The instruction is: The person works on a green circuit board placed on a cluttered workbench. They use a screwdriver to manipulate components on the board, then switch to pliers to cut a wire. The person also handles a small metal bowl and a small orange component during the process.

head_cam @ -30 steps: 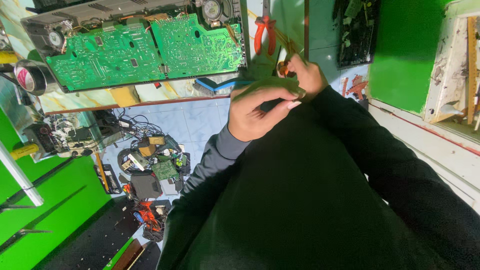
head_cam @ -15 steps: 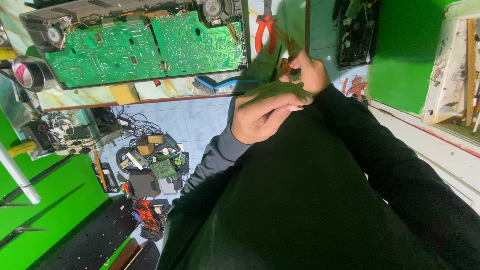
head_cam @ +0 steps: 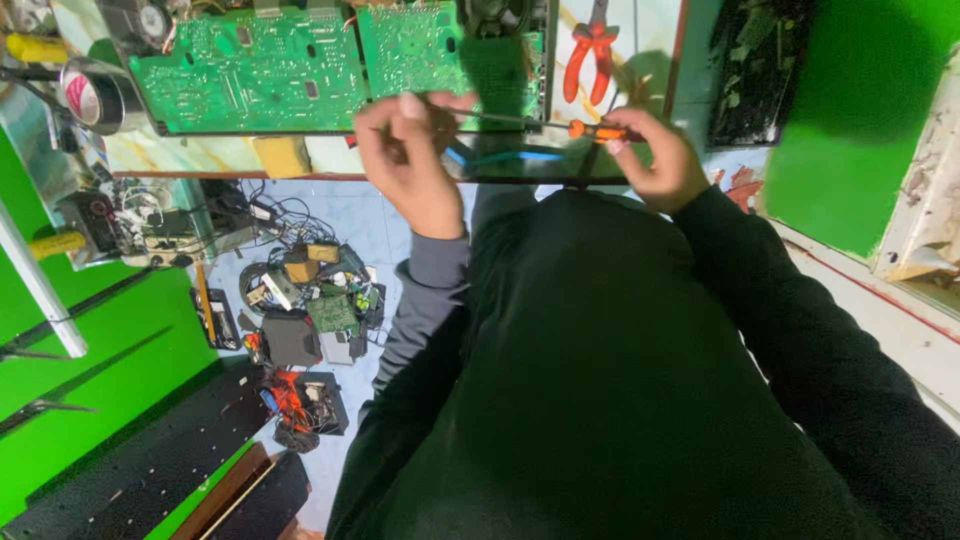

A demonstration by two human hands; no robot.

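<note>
My right hand [head_cam: 655, 160] grips the orange handle of a thin screwdriver [head_cam: 590, 130] and holds it level over the bench edge. Its dark shaft runs left to my left hand [head_cam: 410, 160], whose fingers pinch the tip end. Whether anything small sits between those fingertips is hidden. Both hands hover just in front of two green circuit boards [head_cam: 250, 70] lying on the bench. My dark sleeves and torso fill the lower right of the view.
Orange-handled pliers [head_cam: 595, 50] lie on the bench behind the screwdriver. A tape roll [head_cam: 95, 95] sits at the left and a yellow block [head_cam: 280, 155] at the bench edge. Loose electronics and cables [head_cam: 310, 300] litter the floor below. Green panels stand left and right.
My hands were clasped together close to my chest; they have now moved apart and up to the bench edge, with the screwdriver stretched between them.
</note>
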